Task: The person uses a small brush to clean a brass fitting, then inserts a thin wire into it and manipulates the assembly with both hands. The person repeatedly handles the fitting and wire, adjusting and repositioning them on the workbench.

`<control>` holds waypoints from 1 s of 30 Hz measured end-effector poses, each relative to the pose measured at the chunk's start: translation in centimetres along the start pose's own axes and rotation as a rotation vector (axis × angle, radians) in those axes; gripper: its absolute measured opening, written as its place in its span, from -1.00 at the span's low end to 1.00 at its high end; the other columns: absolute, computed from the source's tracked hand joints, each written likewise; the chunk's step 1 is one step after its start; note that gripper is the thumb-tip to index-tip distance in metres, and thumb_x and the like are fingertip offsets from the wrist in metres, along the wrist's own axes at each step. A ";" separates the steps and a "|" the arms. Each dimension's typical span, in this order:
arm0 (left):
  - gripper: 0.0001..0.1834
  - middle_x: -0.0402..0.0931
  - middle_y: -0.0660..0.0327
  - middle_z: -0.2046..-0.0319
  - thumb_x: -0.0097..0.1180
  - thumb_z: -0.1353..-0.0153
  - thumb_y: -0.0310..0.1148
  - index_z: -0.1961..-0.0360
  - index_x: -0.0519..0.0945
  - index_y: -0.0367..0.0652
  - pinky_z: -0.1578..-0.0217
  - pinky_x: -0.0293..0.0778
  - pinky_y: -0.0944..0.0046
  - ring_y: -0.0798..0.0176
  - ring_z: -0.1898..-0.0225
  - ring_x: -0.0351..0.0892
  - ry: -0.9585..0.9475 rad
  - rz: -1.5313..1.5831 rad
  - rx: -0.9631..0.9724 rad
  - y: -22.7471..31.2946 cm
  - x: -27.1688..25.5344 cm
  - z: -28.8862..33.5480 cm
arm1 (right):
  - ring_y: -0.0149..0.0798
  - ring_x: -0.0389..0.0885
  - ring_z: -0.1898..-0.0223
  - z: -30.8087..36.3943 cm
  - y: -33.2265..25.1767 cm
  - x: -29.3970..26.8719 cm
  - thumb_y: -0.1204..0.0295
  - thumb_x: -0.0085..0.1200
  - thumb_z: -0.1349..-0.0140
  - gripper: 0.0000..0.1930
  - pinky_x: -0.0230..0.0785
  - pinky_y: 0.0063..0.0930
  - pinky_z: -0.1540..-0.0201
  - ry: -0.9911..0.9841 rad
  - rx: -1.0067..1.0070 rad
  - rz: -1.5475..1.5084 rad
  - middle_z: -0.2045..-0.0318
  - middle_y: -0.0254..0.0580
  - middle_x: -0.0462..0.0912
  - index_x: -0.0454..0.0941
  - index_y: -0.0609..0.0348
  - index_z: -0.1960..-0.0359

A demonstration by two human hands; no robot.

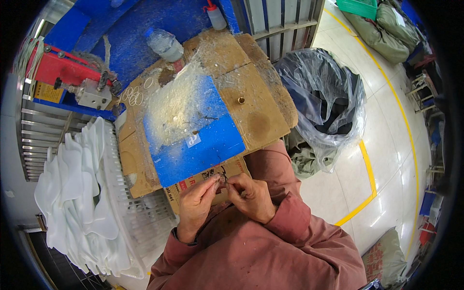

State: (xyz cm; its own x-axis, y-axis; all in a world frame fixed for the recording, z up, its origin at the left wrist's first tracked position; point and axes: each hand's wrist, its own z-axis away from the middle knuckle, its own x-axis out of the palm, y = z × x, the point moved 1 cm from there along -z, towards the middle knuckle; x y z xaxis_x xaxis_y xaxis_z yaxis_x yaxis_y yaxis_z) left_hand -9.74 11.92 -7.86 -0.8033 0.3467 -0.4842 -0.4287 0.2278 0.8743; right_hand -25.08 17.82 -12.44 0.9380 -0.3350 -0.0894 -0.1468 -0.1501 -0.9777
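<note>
While seemingly fine fingertip work is going on, the next move probably calling for a steady pinch, the left hand and right hand are meeting near six o'clock, both pinching a tiny dark piece, details unclear; beyond, toward eleven, a blue sheet is lying.

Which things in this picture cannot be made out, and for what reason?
Head view:
- Tiny object between the bare left hand and the bare right hand: too small, partly covered by the hands.
- Bottom of the large dark bin lined with clear plastic: hidden by liner folds and shadow.
- Far part of the green plastic basket: cut off by the upper edge.
</note>
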 end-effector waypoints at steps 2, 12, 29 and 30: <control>-0.79 0.73 0.07 0.18 0.22 -0.29 -0.54 0.06 0.69 -0.30 0.17 0.64 0.32 0.24 0.18 0.75 0.009 -0.050 0.032 0.0 0.0 0.0 | -0.01 0.70 0.48 0.0 0.1 0.1 0.56 0.22 -0.19 -0.85 0.51 -0.33 0.45 -0.003 0.003 0.006 0.48 0.00 0.64 0.53 0.17 0.23; -0.79 0.73 0.05 0.17 0.21 -0.32 -0.53 0.06 0.69 -0.35 0.12 0.64 0.32 0.27 0.15 0.74 -0.009 0.175 -0.105 0.3 -0.1 -0.1 | -0.55 0.54 0.42 0.1 0.1 0.0 0.51 0.09 -0.38 -0.91 0.42 -0.57 0.42 -0.102 0.260 -0.288 0.47 -0.26 0.57 0.52 0.25 0.15; -0.75 0.68 0.12 0.07 0.22 -0.27 -0.61 0.02 0.66 -0.30 0.02 0.60 0.33 0.30 0.06 0.66 -0.098 0.548 -0.347 1.0 -1.8 0.1 | -0.55 0.46 0.36 0.5 0.6 0.2 0.51 0.01 -0.46 -0.90 0.36 -0.64 0.31 -0.242 0.202 -0.703 0.33 -0.37 0.50 0.46 0.22 0.07; -0.75 0.68 0.13 0.07 0.23 -0.27 -0.60 0.02 0.67 -0.30 0.03 0.60 0.34 0.31 0.07 0.67 -0.101 0.550 -0.366 1.0 -1.9 0.1 | -0.54 0.47 0.36 0.5 0.6 0.2 0.51 0.01 -0.46 -0.90 0.38 -0.63 0.30 -0.251 0.209 -0.749 0.32 -0.36 0.51 0.46 0.23 0.07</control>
State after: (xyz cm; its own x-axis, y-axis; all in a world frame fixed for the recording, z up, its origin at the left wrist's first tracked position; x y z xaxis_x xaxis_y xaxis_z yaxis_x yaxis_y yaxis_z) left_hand -8.59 11.56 -6.06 -0.9098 0.4119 0.0505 -0.0943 -0.3237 0.9414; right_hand -24.79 18.15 -13.17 0.8101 0.0079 0.5863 0.5854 -0.0668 -0.8080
